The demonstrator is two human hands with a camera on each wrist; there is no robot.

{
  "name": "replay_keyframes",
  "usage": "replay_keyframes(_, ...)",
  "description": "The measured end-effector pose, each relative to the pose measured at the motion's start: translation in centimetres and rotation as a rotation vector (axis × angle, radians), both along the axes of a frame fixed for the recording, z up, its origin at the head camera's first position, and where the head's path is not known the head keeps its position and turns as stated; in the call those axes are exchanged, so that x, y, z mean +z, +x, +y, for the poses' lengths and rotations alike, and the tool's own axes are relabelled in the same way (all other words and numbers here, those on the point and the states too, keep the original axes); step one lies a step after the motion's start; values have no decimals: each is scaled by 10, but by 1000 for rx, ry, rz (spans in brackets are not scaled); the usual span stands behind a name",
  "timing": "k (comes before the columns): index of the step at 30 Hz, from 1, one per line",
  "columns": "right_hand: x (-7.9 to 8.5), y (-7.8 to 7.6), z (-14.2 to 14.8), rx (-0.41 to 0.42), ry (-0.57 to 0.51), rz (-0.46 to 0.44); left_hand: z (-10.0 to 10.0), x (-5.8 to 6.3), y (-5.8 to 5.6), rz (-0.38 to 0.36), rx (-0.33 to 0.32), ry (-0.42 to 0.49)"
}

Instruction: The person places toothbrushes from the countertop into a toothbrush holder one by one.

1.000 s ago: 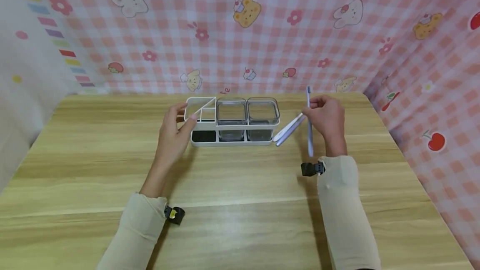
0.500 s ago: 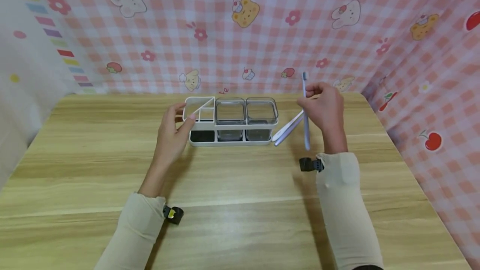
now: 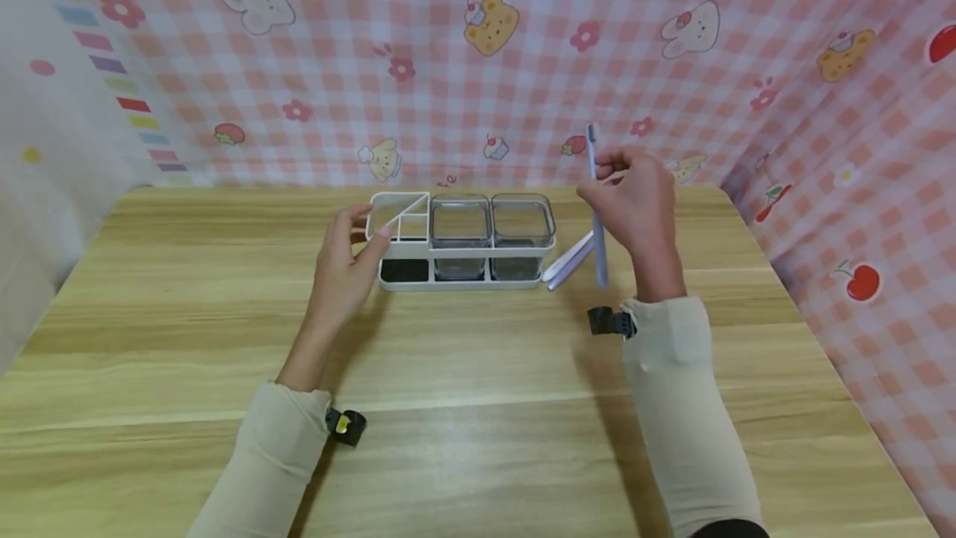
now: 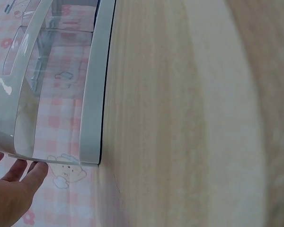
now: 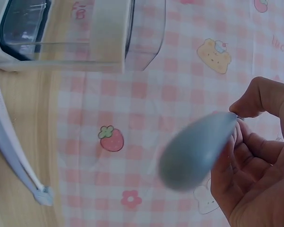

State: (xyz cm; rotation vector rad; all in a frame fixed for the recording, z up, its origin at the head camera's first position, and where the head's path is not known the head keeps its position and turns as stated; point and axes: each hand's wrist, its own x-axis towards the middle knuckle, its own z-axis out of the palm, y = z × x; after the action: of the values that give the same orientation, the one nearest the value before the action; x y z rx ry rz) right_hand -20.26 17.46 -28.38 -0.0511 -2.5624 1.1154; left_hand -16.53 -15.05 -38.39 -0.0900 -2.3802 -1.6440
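In the head view a white toothbrush holder (image 3: 412,251) stands at the back middle of the table. Two clear cups (image 3: 460,222) sit in its middle and right places. My left hand (image 3: 345,268) holds the holder's left end, thumb at the front by the divided slots and fingers round the side. The left wrist view has its fingers (image 4: 35,177) against the end wall. Raised right of the holder, my right hand (image 3: 635,202) pinches a bluish-purple toothbrush (image 3: 600,251) between thumb and fingers, bristles up. Its handle end looms large and blurred in the right wrist view.
Two more toothbrushes, one white (image 3: 565,260) and one purple (image 3: 571,270), lie side by side on the wooden table (image 3: 478,405), their handle ends close to the holder's right end. A pink checked cloth (image 3: 321,65) hangs along the back and right side.
My right hand has lifted the toothbrush and carried it left toward the holder, over the two lying toothbrushes. The left hand and the holder have stayed in place.
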Motion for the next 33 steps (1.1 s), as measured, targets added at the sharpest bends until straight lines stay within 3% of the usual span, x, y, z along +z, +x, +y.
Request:
replay_keyframes(8, 5, -2, -16, 59, -38, 37, -1, -1, -1, -3, 5, -2)
replay_keyframes(33, 23, -5, -75, 213, 14, 47, -3, 1, -1, 18, -4, -1)
